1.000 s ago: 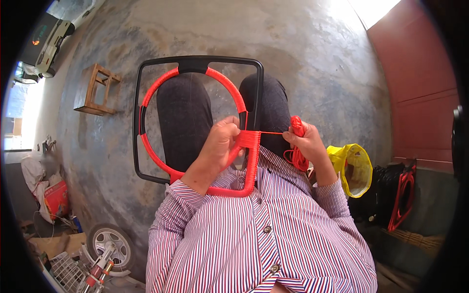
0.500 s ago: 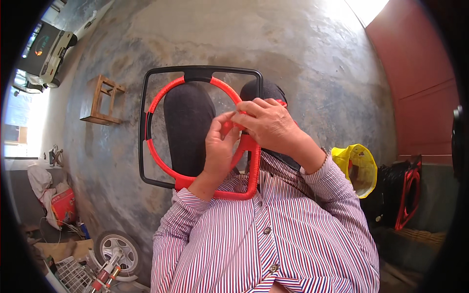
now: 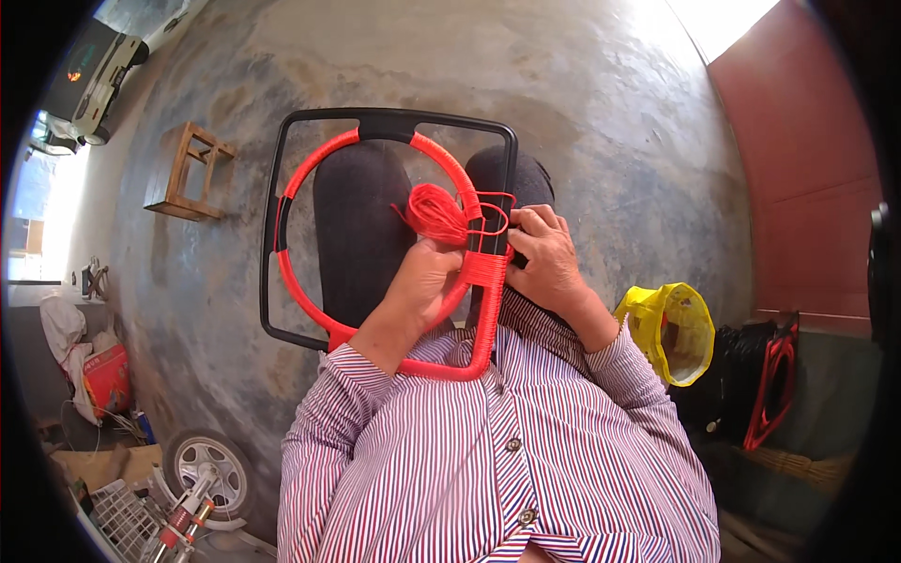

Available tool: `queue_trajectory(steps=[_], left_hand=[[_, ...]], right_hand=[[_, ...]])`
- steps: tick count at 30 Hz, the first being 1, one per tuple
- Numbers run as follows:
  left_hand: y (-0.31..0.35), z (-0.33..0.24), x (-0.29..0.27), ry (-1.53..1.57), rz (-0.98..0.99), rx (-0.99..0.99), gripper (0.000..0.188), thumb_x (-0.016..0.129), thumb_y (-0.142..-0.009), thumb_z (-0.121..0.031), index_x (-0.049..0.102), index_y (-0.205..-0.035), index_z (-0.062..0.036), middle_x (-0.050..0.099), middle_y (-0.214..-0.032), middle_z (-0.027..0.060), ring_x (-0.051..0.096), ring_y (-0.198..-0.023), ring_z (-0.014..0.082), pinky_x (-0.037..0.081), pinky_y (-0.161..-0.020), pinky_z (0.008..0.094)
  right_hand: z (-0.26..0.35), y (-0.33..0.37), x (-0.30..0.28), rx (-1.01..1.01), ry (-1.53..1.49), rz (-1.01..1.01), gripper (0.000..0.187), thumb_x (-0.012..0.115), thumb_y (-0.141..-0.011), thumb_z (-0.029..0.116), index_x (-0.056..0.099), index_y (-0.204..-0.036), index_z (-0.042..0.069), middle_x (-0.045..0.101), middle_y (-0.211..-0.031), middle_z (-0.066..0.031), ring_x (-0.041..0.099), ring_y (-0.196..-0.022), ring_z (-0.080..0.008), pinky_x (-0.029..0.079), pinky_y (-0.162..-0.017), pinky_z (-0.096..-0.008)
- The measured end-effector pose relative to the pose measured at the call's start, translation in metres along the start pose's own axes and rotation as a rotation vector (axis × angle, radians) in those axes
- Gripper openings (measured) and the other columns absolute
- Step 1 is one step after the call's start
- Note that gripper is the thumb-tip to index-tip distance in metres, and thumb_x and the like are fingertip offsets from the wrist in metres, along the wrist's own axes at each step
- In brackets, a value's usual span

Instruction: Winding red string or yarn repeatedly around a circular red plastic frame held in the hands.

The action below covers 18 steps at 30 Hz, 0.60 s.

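Observation:
A square black frame [image 3: 266, 272] with a round ring inside rests across my knees. Red cord is wound tightly over much of the ring [image 3: 298, 296] and along the frame's lower right corner. My left hand [image 3: 419, 286] reaches into the ring and holds a bundle of red cord [image 3: 435, 214] by its lower end, thumb on top. From the bundle, loose loops run over the ring and the frame's right bar. My right hand [image 3: 546, 255] is outside that bar, its fingers curled against it where the cord arrives. The fingertips are partly hidden behind the bar.
A small wooden stool [image 3: 190, 174] stands on the concrete floor to the left. On the right are a yellow bag-like container [image 3: 668, 333] and another red-and-black frame [image 3: 774, 385]. A wheel [image 3: 211, 474] lies at lower left. A vehicle [image 3: 94, 89] stands at the far left.
My hands, close together over the ring's right side, have moved apart. The right has gone outside the frame's bar; the left has lowered, and the red bundle now shows above it.

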<state>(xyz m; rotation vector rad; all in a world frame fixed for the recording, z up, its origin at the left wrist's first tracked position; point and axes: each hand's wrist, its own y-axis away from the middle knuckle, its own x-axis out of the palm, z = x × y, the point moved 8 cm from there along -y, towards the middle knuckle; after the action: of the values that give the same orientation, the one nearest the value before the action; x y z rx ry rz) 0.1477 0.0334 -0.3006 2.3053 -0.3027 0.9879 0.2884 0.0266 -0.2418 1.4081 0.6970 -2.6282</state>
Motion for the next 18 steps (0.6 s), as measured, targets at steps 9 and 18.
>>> queue_trajectory(steps=[9,18], left_hand=[[0.004,-0.002,0.000,0.034,0.030,-0.046,0.025,0.048,-0.092,0.001,0.055,-0.115,0.0082,0.067,-0.103,0.0150,0.069,-0.093,0.0194,0.058,-0.089,0.0342],[0.009,-0.010,0.012,-0.014,-0.006,-0.013,0.029,0.042,-0.090,0.005,0.051,-0.118,0.0055,0.064,-0.104,0.0186,0.069,-0.093,0.0259,0.060,-0.085,0.0393]], right_hand=[[-0.066,0.029,-0.039,0.386,-1.261,-0.241,0.024,0.065,-0.073,0.016,0.063,-0.092,0.002,0.061,-0.113,-0.0129,0.056,-0.109,-0.0273,0.043,-0.099,-0.0393],[-0.109,0.064,-0.122,0.135,-1.850,-0.287,0.034,0.059,-0.084,0.034,0.058,-0.103,0.006,0.056,-0.110,-0.0087,0.054,-0.102,-0.0247,0.048,-0.088,-0.0427]])
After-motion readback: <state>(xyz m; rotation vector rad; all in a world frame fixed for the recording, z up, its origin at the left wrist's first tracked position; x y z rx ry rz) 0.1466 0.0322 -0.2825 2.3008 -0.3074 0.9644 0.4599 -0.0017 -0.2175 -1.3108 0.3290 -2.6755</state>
